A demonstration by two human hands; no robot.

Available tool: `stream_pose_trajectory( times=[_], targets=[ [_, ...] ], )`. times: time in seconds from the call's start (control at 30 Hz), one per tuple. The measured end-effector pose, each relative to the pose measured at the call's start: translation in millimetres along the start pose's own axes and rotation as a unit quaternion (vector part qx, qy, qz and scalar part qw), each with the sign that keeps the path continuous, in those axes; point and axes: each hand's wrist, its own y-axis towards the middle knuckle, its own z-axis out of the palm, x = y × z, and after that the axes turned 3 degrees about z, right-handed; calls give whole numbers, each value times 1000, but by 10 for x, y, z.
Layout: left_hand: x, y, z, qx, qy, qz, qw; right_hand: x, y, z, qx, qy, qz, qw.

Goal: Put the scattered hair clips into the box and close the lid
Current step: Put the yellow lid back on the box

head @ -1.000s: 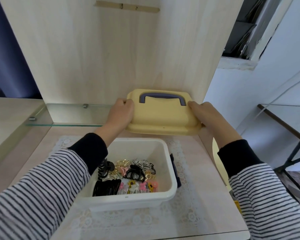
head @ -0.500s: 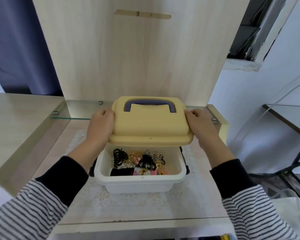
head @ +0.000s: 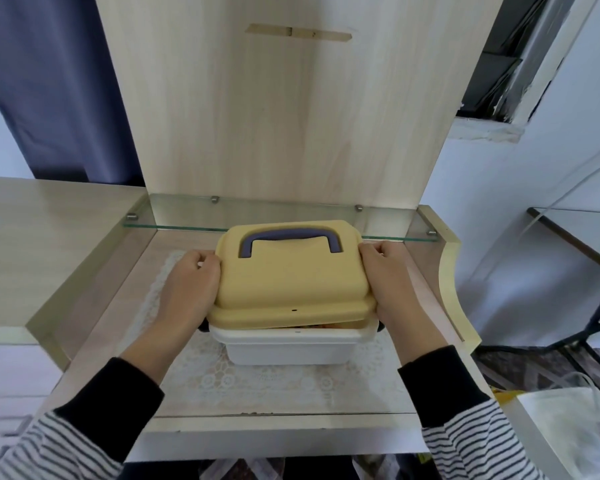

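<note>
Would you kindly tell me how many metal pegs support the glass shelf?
4: two pegs against the back panel, one at the glass shelf's left end, one at its right end. The yellow lid covers part of it, so more may be hidden.

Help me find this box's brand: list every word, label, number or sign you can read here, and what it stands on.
No text here can be read.
Lid: no lettering, only a small dark dot on its front edge.
Box: a tiny mark on the front rim, too small to read.
Bag: no print shows.
</note>
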Motion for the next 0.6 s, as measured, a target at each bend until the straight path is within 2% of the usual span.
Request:
stream_pose_trajectory(
  times=[0.23, 0.37, 0.6],
  targets=[
    [99, -80, 15, 19, -19, -34, 999, -95, -37, 45, 6, 13, 48, 999],
    [141, -117, 40, 35, -20, -65, 997, -142, -35, 30, 7, 6, 43, 999],
    [106, -146, 39, 49, -7, -62, 997, -226, 16, 18, 11, -5, 52, 999]
  ],
)
